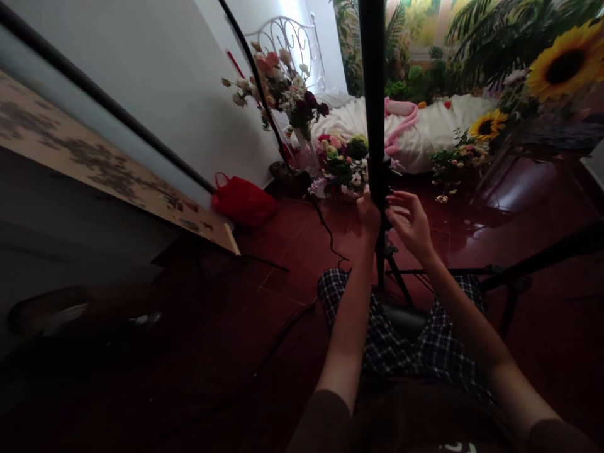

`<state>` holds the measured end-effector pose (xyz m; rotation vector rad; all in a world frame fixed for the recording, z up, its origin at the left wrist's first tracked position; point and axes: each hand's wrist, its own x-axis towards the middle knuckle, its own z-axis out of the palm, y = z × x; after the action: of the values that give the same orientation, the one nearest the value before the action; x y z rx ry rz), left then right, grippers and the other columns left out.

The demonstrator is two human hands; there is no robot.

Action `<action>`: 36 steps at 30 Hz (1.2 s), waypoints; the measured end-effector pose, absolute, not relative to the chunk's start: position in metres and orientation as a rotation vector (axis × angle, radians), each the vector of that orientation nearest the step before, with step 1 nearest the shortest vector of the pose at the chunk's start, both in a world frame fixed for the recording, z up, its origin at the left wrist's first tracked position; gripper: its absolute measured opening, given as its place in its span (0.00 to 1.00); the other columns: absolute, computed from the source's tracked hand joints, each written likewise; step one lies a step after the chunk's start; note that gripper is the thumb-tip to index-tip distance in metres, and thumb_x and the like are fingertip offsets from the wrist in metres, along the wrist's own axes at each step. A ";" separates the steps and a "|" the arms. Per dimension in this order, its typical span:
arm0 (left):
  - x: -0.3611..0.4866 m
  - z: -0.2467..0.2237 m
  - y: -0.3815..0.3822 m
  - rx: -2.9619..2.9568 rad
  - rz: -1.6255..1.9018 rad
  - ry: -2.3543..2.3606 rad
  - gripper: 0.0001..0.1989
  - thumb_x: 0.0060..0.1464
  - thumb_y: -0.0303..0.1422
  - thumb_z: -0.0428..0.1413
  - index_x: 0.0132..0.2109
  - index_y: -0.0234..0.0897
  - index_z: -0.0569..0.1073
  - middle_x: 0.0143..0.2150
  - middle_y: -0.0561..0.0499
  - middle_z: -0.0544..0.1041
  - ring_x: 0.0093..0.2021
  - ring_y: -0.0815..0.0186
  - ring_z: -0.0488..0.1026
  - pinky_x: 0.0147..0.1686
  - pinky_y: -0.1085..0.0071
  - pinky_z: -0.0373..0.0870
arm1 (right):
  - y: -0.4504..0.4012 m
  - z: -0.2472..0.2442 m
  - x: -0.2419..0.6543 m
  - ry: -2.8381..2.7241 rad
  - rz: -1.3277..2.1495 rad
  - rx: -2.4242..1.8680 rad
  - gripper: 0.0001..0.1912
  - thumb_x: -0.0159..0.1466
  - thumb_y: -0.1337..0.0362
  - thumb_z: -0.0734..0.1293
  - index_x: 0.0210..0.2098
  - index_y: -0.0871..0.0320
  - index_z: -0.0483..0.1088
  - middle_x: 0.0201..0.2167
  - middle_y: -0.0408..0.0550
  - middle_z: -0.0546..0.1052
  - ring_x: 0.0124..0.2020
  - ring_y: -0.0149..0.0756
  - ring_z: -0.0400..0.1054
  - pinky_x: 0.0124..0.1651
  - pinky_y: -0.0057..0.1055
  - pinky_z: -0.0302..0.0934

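Observation:
A thick black pole (372,94) stands upright in front of me, on thin black stand legs (400,283) that spread near my knees. My left hand (369,211) is closed round the pole from its left side, with part of the fingers hidden behind it. On the right side, my right hand (406,217) has its fingers bent and pinched at a small dark knob or fitting on the pole. The fitting is too dark to make out clearly. Both hands are at about the same height, close together.
Flower arrangements (337,163) stand on the red tiled floor (302,233) beyond the pole, before a bed with white bedding (429,135). A red bag (245,201) and a long painted panel (108,163) are at left. Sunflowers (564,66) rise at right. Black cables (325,220) cross the floor.

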<state>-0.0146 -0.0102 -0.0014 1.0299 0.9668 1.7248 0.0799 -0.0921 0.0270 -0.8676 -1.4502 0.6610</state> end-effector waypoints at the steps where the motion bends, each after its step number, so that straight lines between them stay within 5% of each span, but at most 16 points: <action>1: -0.013 0.000 -0.011 1.029 1.724 0.949 0.30 0.61 0.56 0.45 0.22 0.37 0.67 0.19 0.53 0.68 0.20 0.72 0.68 0.23 0.74 0.65 | -0.103 0.020 0.084 -1.494 0.611 -0.894 0.14 0.63 0.58 0.69 0.48 0.52 0.68 0.47 0.50 0.75 0.49 0.40 0.71 0.53 0.39 0.68; 7: -0.007 0.009 -0.017 1.011 1.688 0.896 0.36 0.61 0.59 0.41 0.21 0.36 0.71 0.17 0.49 0.71 0.20 0.71 0.71 0.21 0.74 0.64 | -0.118 -0.009 0.090 -1.632 0.348 -0.991 0.13 0.63 0.62 0.69 0.47 0.52 0.67 0.49 0.52 0.73 0.47 0.40 0.70 0.49 0.39 0.70; 11: -0.007 0.012 -0.021 1.019 1.683 0.906 0.38 0.62 0.59 0.37 0.20 0.36 0.71 0.17 0.48 0.72 0.21 0.70 0.72 0.22 0.74 0.65 | -0.108 -0.019 0.082 -1.489 0.324 -1.069 0.13 0.64 0.57 0.69 0.45 0.52 0.65 0.35 0.44 0.75 0.34 0.34 0.70 0.39 0.34 0.69; 17: -0.008 0.015 -0.026 1.051 1.662 0.937 0.38 0.63 0.58 0.36 0.21 0.36 0.71 0.18 0.47 0.73 0.22 0.70 0.74 0.22 0.75 0.66 | -0.111 -0.022 0.076 -1.319 0.638 -1.144 0.17 0.63 0.48 0.68 0.41 0.53 0.63 0.24 0.38 0.73 0.23 0.30 0.69 0.26 0.25 0.62; 22: -0.009 0.015 -0.025 1.036 1.672 0.908 0.38 0.63 0.58 0.36 0.21 0.36 0.72 0.17 0.47 0.72 0.21 0.69 0.73 0.22 0.73 0.66 | -0.107 -0.005 0.079 -1.237 0.989 -1.165 0.26 0.60 0.43 0.68 0.20 0.56 0.61 0.16 0.39 0.65 0.18 0.25 0.58 0.22 0.24 0.52; 27: -0.008 0.015 -0.025 1.009 1.663 0.944 0.37 0.64 0.57 0.37 0.22 0.35 0.71 0.19 0.47 0.73 0.22 0.69 0.73 0.22 0.73 0.65 | -0.105 0.016 0.077 -0.597 1.939 -0.722 0.29 0.67 0.53 0.61 0.15 0.55 0.48 0.14 0.39 0.60 0.15 0.23 0.48 0.16 0.22 0.44; 36: -0.009 0.016 -0.027 1.018 1.675 0.924 0.38 0.62 0.59 0.37 0.23 0.34 0.73 0.19 0.48 0.73 0.21 0.70 0.72 0.22 0.73 0.65 | -0.111 0.018 0.057 -0.083 2.023 -0.242 0.27 0.71 0.65 0.51 0.16 0.54 0.44 0.12 0.39 0.54 0.13 0.25 0.45 0.14 0.22 0.45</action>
<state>-0.0091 -0.0269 0.0164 1.0180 0.9237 1.6749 0.0571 -0.1114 0.0177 -0.2418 -0.0826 2.0230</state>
